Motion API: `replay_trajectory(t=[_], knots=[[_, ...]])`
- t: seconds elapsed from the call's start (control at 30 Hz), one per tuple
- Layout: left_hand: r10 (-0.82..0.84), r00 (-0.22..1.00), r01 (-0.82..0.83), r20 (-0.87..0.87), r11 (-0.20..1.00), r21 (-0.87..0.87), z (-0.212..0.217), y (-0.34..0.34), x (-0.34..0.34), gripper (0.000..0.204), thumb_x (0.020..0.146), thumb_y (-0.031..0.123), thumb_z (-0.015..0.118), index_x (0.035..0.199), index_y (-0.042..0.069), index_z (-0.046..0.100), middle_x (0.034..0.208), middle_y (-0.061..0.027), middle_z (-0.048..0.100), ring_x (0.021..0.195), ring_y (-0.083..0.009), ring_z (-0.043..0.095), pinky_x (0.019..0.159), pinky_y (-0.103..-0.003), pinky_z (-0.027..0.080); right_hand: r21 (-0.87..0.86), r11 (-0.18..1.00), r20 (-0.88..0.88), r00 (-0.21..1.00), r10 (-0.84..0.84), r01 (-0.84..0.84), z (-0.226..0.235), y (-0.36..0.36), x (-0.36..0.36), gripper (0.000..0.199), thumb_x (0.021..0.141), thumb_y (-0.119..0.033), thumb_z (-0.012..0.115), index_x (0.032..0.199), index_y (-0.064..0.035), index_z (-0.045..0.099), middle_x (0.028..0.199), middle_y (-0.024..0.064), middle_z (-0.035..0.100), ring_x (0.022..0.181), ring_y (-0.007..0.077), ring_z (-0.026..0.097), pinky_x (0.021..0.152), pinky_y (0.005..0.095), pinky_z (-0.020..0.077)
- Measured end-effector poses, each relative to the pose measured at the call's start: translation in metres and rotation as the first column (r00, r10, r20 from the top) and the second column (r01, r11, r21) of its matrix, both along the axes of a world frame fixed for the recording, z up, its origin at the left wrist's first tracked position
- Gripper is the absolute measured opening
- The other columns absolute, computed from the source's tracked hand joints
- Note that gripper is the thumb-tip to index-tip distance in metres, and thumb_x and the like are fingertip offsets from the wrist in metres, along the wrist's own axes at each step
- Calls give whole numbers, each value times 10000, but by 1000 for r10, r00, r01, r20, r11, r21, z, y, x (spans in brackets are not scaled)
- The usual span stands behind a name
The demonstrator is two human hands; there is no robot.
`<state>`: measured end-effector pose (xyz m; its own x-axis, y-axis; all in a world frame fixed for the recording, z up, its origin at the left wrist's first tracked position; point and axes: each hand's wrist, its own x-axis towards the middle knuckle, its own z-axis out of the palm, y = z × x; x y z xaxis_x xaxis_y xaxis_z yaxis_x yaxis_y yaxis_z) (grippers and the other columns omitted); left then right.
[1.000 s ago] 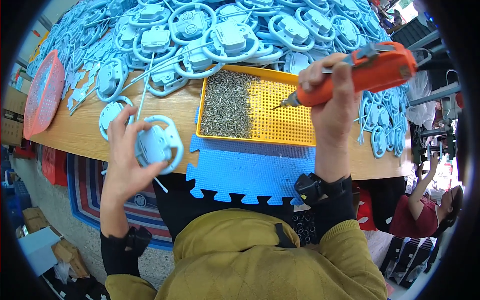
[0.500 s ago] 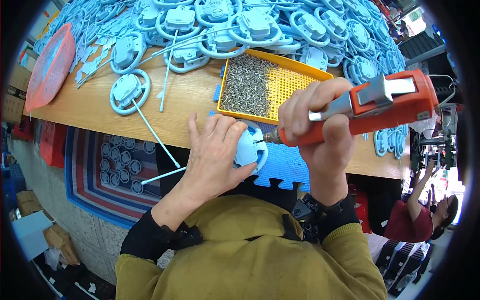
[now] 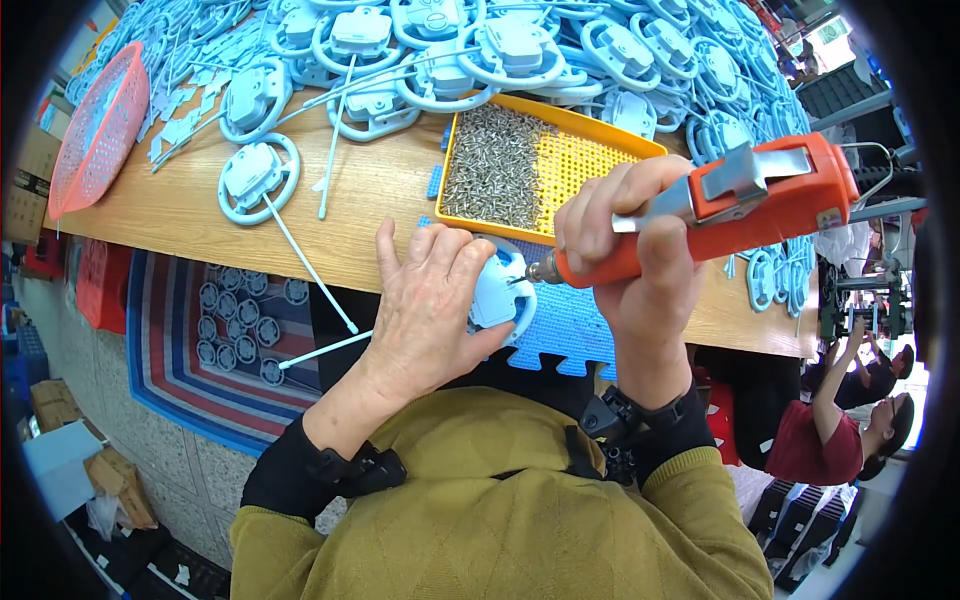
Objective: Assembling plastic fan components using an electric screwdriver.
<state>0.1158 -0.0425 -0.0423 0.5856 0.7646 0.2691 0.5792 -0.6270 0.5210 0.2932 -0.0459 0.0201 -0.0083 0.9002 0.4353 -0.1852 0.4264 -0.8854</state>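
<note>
My left hand (image 3: 425,300) is closed around a light-blue plastic steering-wheel-shaped part (image 3: 497,292), holding it at the table's near edge over a blue foam mat (image 3: 565,325). A thin light-blue rod (image 3: 325,351) sticks out to the left from under that hand. My right hand (image 3: 640,240) grips an orange-red power screwdriver (image 3: 735,205) with a metal lever. Its bit meets the right side of the part's raised hub; the screw itself is too small to make out.
Behind my hands stands a yellow tray (image 3: 590,135) with many small screws (image 3: 495,165). Light-blue wheel parts (image 3: 515,50) pile up along the far side. A pink basket (image 3: 100,135) is at the left. Other people (image 3: 830,435) sit at the right.
The screwdriver's rear end has swung slightly left and down, while its bit stays at the hub. My left hand and the part have barely moved.
</note>
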Motion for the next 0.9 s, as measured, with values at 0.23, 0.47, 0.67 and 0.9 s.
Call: replay_trajectory(t=[0.23,0.47,0.67,0.9], knots=[[8,1000,-8,-3,1000,-2,1,0,2,663,620,296,819,1166,90,505,1126,-103,491,1148,-316,456,1069,-608,168,8,1000,20,1000,-20,20,1,-3,-6,384,884,-388,670,931,-71,460,668,52,517,552,149,491,531,303,418],[11,1000,-11,3,999,31,2,1,3,651,615,280,821,1146,63,514,1090,-88,490,1119,-287,457,1049,-627,194,-1,1000,35,999,-32,32,-4,-3,-10,371,867,-342,697,934,-68,456,666,60,522,547,155,481,519,304,418],[-11,1000,10,10,1000,16,6,0,-7,678,605,276,816,1171,62,511,1116,-106,506,1131,-326,469,1068,-585,193,-53,998,-11,999,31,-31,-3,2,-1,355,893,-374,654,943,-76,468,668,57,518,541,155,476,499,297,412],[156,967,-160,-201,987,-7,47,12,-134,809,542,243,827,1259,36,514,1228,-163,481,1170,-359,431,1016,-454,334,98,956,-153,953,-261,278,8,16,62,345,915,-430,617,935,-94,542,689,10,518,584,134,475,611,301,390]])
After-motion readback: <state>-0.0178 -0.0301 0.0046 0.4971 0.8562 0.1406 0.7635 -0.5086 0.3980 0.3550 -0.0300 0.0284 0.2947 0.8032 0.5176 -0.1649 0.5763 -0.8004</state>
